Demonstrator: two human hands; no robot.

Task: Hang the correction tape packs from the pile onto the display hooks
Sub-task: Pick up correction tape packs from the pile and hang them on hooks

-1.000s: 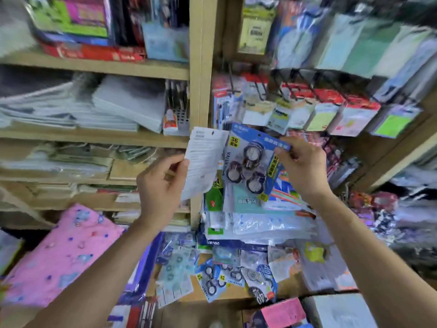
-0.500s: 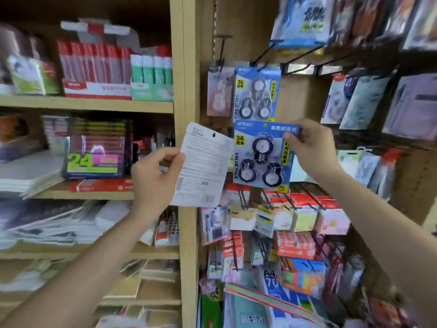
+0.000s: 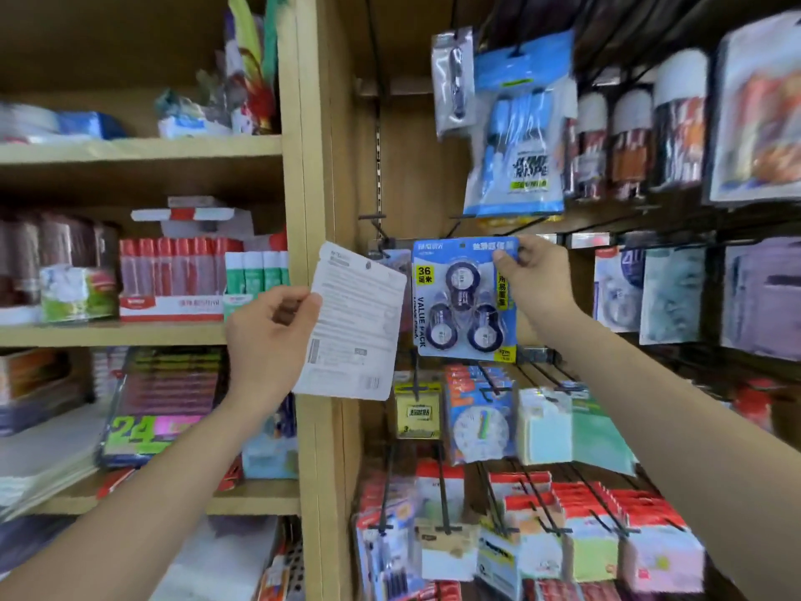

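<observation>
- I am at the hanging step. My right hand (image 3: 534, 283) pinches the top right corner of a blue correction tape pack (image 3: 463, 299), thumb on the front, and holds it upright against the display.
- My left hand (image 3: 269, 336), lower and to the left of my right, grips a 2nd pack (image 3: 356, 325) by its left edge. Its white printed back faces me — waiting its turn, I judge.
- The next move calls for lining up the small hole at the top of the blue card with the tip of a wire hook (image 3: 455, 227), just above and left of my right thumb. Then I push the card back along the wire.
- A pinch on 1 corner may let the card swing, so I would keep it square.
- The blue card hides whatever is behind it, so I cannot tell whether the hole is already on a wire.
- The pile is out of view. The 2nd pack's front is turned away, so I only assume it holds correction tape.
- A clear packet (image 3: 390, 258) peeks out between my 2 cards, too blurred to read.
</observation>
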